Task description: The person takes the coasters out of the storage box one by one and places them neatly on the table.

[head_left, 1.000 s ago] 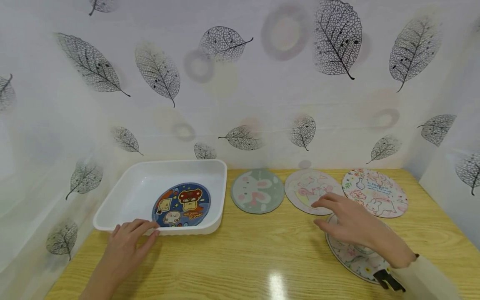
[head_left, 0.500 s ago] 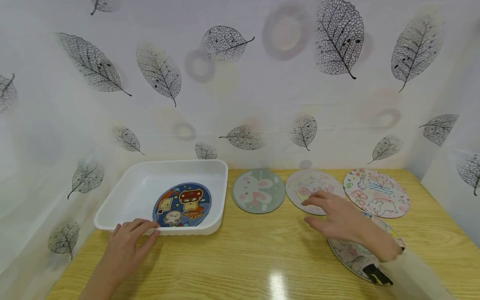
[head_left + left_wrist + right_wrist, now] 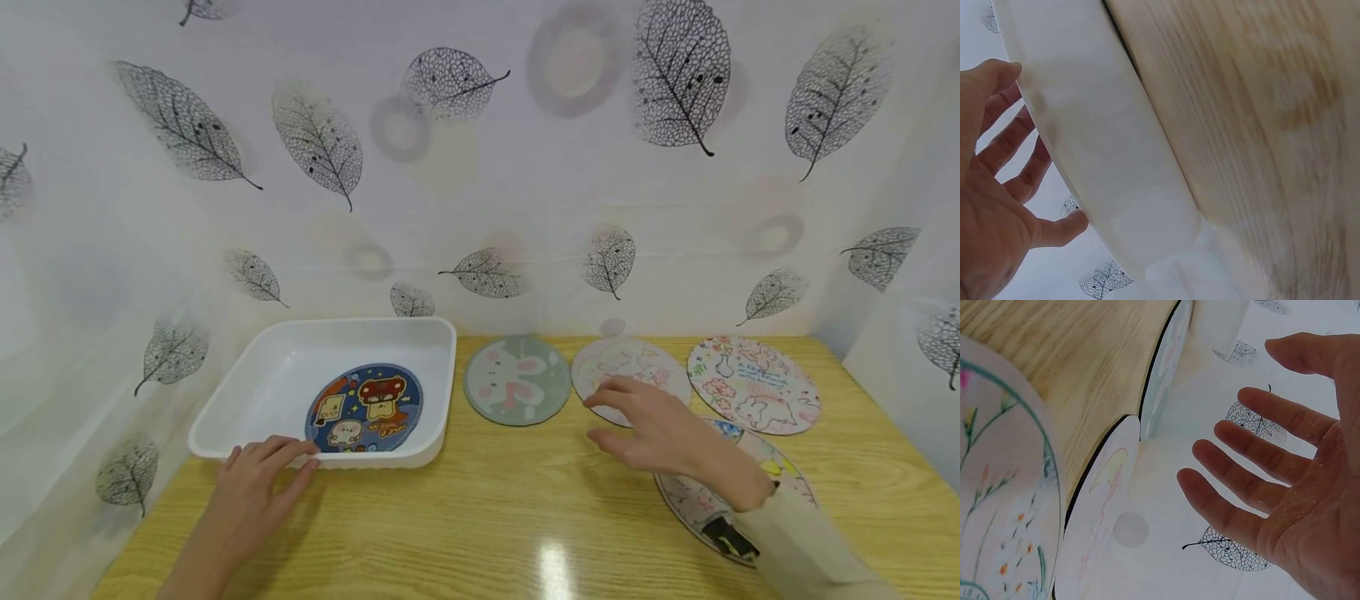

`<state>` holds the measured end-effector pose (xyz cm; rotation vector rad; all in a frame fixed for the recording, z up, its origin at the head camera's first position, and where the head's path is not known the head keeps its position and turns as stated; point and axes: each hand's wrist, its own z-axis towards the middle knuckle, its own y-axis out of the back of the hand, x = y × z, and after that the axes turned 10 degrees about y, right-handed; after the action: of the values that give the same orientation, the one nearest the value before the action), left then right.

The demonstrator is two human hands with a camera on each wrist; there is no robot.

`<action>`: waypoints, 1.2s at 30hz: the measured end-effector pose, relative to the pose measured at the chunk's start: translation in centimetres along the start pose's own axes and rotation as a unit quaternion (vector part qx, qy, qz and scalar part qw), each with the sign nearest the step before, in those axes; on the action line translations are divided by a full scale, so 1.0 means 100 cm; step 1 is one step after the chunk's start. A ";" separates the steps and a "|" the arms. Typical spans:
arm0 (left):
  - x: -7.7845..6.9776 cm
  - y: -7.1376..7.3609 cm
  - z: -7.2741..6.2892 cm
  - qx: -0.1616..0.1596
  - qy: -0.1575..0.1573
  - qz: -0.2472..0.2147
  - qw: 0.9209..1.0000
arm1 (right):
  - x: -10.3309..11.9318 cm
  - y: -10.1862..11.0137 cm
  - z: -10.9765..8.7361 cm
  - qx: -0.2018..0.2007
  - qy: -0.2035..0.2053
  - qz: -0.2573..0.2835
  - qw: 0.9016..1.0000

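My left hand (image 3: 255, 492) holds the near rim of a white plastic tray (image 3: 277, 337). In the left wrist view, the fingers reach over the rim while the thumb lies at its outer side. A dark blue round mat with cartoon figures (image 3: 375, 408) lies inside the tray. Hovering over the table, my right hand (image 3: 648, 425) holds nothing; its fingers are spread in the right wrist view. Behind its fingers lies a pale pink round mat (image 3: 641, 354). A floral round mat (image 3: 783, 471) is partly hidden beneath my right wrist and sleeve.
At the back of the wood-grain table (image 3: 465, 533) are a green rabbit mat (image 3: 517, 383) and a white mat with pink rabbit drawings (image 3: 753, 387). A leaf-patterned curtain (image 3: 480, 192) encloses the back and sides.
My right hand has moved left, away from the floral mat and towards the pink mat, uncovering more of the floral mat. My left hand and the tray stay in place.
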<state>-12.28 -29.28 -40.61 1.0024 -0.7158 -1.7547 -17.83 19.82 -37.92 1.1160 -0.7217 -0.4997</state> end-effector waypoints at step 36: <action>0.001 -0.001 0.000 -0.001 -0.005 -0.013 1.000 | 0.029 -0.014 0.054 -0.024 0.078 0.003 0.997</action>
<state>-12.39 -29.37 -40.74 1.0056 -0.7094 -1.7852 -19.83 13.90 -37.11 1.0953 -0.5741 -0.4180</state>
